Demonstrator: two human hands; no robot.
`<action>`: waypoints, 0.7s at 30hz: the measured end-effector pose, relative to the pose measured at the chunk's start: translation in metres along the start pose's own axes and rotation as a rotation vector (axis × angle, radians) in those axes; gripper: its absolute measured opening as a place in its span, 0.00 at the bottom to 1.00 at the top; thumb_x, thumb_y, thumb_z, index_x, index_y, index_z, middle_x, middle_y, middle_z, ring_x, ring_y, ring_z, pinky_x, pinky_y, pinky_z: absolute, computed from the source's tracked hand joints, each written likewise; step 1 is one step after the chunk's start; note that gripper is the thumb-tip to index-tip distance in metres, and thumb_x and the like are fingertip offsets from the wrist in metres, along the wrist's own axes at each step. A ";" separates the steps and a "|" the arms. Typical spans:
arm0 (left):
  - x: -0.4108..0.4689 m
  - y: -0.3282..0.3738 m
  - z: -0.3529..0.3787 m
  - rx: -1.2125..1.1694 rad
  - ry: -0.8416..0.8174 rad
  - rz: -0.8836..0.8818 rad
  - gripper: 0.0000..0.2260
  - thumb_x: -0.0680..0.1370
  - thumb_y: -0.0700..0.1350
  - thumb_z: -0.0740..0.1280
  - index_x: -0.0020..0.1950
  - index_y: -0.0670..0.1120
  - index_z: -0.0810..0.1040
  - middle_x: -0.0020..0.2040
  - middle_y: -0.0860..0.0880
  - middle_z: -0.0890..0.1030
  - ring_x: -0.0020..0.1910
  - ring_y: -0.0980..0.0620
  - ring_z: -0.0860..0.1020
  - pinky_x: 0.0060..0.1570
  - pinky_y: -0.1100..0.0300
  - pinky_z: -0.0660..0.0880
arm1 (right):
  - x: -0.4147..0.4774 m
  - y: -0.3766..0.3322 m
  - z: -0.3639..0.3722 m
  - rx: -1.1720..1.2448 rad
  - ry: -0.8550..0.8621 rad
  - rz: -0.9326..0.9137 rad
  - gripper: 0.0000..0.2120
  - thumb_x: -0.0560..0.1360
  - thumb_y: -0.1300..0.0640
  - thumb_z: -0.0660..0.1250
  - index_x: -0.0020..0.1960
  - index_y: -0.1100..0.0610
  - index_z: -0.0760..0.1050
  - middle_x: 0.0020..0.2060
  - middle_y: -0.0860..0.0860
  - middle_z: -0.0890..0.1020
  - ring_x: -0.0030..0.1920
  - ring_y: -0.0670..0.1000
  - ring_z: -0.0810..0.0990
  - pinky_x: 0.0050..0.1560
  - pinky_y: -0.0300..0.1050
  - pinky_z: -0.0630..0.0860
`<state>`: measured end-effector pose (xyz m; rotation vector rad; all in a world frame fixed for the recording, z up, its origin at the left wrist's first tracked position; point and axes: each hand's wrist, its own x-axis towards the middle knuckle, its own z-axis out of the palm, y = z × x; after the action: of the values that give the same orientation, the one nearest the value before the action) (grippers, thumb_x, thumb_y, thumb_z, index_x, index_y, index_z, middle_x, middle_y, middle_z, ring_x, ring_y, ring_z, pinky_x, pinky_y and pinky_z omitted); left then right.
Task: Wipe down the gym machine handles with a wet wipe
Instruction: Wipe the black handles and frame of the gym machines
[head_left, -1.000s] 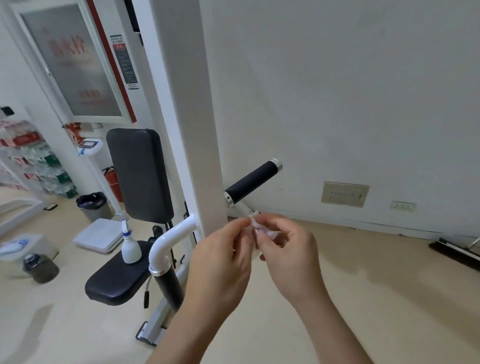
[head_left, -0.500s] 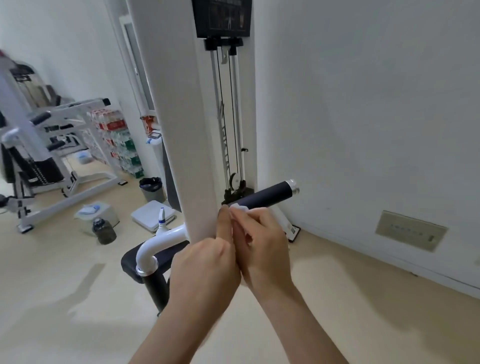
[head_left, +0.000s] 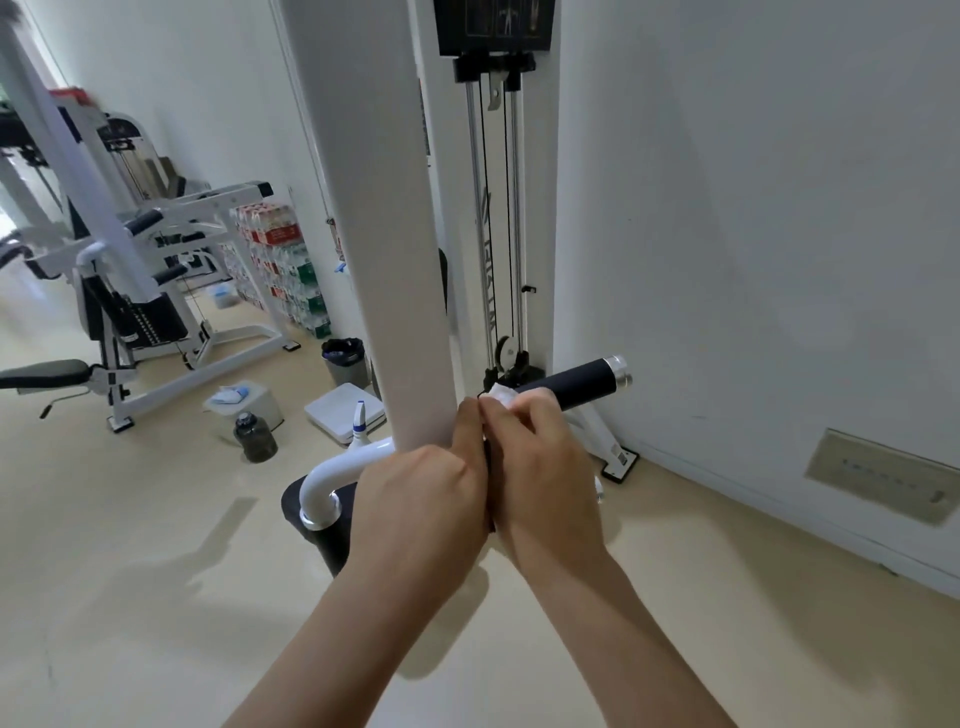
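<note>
Black foam handle (head_left: 576, 388) runs up-right from the right hand (head_left: 545, 462), which pinches the white wipe (head_left: 503, 393) with the left hand (head_left: 421, 499).

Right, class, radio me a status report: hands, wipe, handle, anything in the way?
Left hand and right hand together, pinching wipe. Wipe at near end of black handle. White post close on the left.

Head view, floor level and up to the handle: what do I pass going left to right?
Dark water jug → trash bin → spray bottle → wet wipe → black handle grip → wall plate.
</note>
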<state>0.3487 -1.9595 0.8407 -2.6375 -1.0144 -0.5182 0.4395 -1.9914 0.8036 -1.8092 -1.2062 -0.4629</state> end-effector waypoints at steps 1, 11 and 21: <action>0.001 0.000 0.000 -0.008 0.006 -0.004 0.29 0.54 0.37 0.75 0.55 0.37 0.80 0.16 0.50 0.62 0.17 0.49 0.52 0.27 0.71 0.42 | 0.006 -0.002 -0.004 -0.035 -0.039 -0.022 0.03 0.73 0.63 0.69 0.46 0.59 0.79 0.42 0.52 0.76 0.38 0.52 0.77 0.38 0.38 0.69; 0.010 -0.003 0.010 -0.008 0.027 -0.049 0.24 0.57 0.39 0.79 0.52 0.40 0.82 0.17 0.47 0.69 0.13 0.47 0.67 0.22 0.66 0.55 | 0.033 0.006 -0.011 -0.050 -0.015 0.067 0.03 0.73 0.61 0.70 0.45 0.59 0.82 0.44 0.54 0.79 0.38 0.54 0.79 0.40 0.39 0.74; 0.014 -0.002 0.009 0.046 0.081 -0.062 0.22 0.54 0.38 0.78 0.47 0.42 0.82 0.17 0.49 0.68 0.16 0.50 0.56 0.25 0.69 0.47 | 0.026 -0.002 0.000 -0.106 -0.090 -0.016 0.03 0.74 0.60 0.67 0.43 0.59 0.77 0.43 0.53 0.75 0.37 0.52 0.74 0.39 0.37 0.63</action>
<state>0.3592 -1.9469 0.8391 -2.5300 -1.0727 -0.6028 0.4494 -1.9770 0.8228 -1.9299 -1.2789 -0.4663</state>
